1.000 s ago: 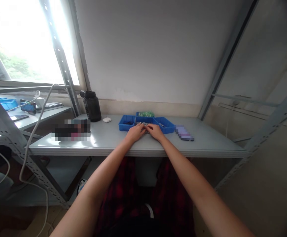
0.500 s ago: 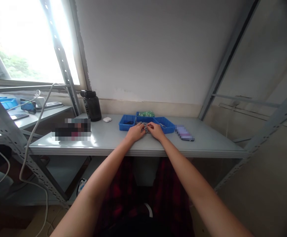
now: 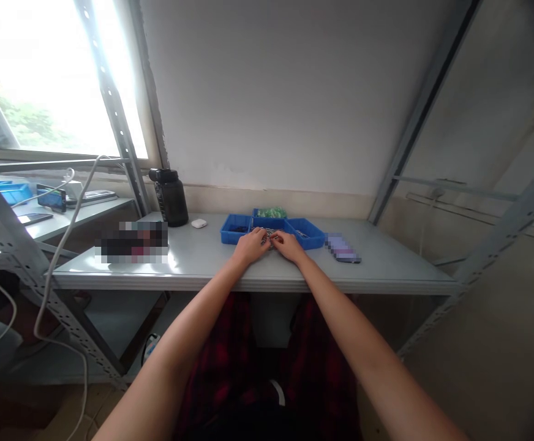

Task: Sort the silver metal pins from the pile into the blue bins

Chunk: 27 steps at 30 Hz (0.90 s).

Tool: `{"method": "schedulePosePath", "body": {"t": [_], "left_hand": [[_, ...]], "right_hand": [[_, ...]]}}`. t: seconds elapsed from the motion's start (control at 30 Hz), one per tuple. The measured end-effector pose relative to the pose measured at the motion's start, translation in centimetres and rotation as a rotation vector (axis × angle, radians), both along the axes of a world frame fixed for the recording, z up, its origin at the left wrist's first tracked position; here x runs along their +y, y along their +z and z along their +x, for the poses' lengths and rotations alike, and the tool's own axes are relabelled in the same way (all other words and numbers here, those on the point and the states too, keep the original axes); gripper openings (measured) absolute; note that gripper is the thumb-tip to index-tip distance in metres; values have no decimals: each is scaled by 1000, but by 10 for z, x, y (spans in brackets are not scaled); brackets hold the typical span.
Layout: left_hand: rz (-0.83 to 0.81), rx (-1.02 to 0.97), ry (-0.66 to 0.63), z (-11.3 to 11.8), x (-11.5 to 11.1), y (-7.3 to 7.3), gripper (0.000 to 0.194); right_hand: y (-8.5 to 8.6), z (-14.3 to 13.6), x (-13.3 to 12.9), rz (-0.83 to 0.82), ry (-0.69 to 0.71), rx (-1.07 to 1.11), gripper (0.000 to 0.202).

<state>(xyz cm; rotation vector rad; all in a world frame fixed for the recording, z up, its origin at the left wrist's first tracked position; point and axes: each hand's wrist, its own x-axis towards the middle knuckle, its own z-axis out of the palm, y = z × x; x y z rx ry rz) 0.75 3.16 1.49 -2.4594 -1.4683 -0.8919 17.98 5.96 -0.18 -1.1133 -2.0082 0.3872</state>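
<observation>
My left hand (image 3: 253,245) and my right hand (image 3: 288,246) meet over the middle of the table, fingertips almost touching. Both have their fingers bent into a pinch; whatever small piece they hold is too small to make out. Under and behind the fingertips lies a heap of small shiny metal parts (image 3: 274,231). Around it stand blue bins: the left bin (image 3: 228,237) holds dark pieces, the right bin (image 3: 313,242) some thin metal pieces. At the back, a bin is filled with green pieces (image 3: 271,212). The central bin is mostly hidden by my hands.
A phone (image 3: 343,250) lies right of the bins. On the left stand a dark bottle (image 3: 171,199), a white earbud case (image 3: 198,223) and a blurred dark object (image 3: 131,245). Metal shelf posts (image 3: 78,306) frame the table (image 3: 203,267). A white cable (image 3: 60,251) hangs at the left.
My right fingertips have shifted slightly down and left, nearer the left hand's. The left hand has barely moved.
</observation>
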Motion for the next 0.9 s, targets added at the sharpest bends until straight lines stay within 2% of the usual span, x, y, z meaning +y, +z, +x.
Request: {"method": "schedulePosePath", "body": {"t": [0.23,0.47,0.73,0.9], "left_hand": [[-12,-34,-37,-1,0,0,22],[5,-14,-83,-2,3,-1,26],[-25,-7,-25,-2,2,-1,26],[-21,15,-27,-2,7,-5,29]], "right_hand": [[4,-3,-6,35,36,-51,20],[3,-5,-8,101,12,-151,17],[7,-6,-12,189,-6,57,25],[9,-8,-15,312,52,3,33]]}}
